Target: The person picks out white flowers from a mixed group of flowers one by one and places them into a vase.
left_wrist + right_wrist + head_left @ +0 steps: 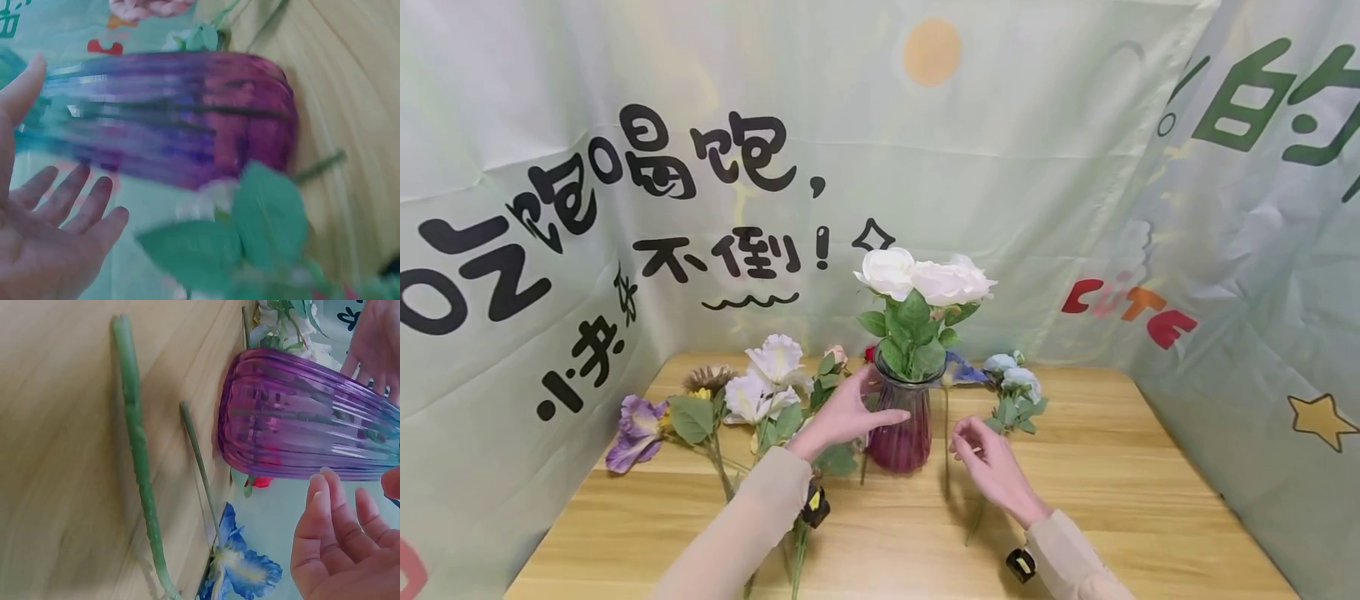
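A ribbed glass vase [898, 437], purple at the base and clearer toward its neck, stands upright on the table. White flowers [951, 282] with green leaves rise from its mouth, and their stems show through the glass in both wrist views. My left hand [848, 410] is at the vase's left side, thumb and fingers spread; in the left wrist view a gap shows between the fingers [94, 203] and the glass. On the other side, my right hand [992, 467] hovers with loosely bent fingers and holds nothing. Its fingertips [320, 481] come close to the vase in the right wrist view.
Left of the vase lie a purple flower [636, 435], large white flowers [775, 362] and leafy stems on the wooden table [1090, 475]. Pale blue flowers [1021, 383] and a blue flower [240, 559] lie to the right. Printed cloth [1030, 200] hangs behind.
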Tool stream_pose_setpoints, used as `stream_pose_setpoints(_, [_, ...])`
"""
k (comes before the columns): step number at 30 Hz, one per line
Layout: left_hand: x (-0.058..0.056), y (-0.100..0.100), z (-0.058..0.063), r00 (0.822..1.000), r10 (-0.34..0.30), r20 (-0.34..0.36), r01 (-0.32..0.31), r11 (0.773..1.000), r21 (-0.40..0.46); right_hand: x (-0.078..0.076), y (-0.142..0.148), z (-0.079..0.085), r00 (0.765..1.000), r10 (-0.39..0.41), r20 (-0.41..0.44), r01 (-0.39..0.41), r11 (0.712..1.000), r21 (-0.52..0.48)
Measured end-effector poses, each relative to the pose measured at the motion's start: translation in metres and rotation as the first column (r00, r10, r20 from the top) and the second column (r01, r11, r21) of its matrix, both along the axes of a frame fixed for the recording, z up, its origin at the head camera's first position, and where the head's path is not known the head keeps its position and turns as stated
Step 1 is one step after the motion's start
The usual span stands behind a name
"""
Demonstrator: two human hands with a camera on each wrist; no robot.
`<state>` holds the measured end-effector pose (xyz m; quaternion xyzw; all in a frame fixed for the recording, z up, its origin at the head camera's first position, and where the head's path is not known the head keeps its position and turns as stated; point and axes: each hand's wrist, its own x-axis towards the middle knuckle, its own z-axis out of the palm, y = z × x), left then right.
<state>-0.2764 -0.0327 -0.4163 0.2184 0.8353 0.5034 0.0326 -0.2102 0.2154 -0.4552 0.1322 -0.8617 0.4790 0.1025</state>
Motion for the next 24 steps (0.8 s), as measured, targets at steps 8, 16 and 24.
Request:
stream_pose_setpoints(8, [0.010, -0.058, -0.002, 0.986, 0.146, -0.078, -0.140, 0.987, 0.081, 0.006, -0.012, 0.000, 0.996, 0.035, 0.083, -0.037, 0.999, 0.013])
stream_pose_setpoints(16, [0.020, -0.114, 0.000, 0.924, 0.328, -0.197, -0.356, 0.925, -0.134, 0.019, -0.027, 0.002, 0.992, 0.094, 0.086, -0.097, 0.995, 0.021])
stream_pose_setpoints(24, [0.026, -0.145, -0.010, 0.900, 0.354, -0.256, -0.422, 0.856, -0.300, 0.022, -0.040, -0.013, 0.978, 0.185, 0.101, -0.185, 0.983, -0.013])
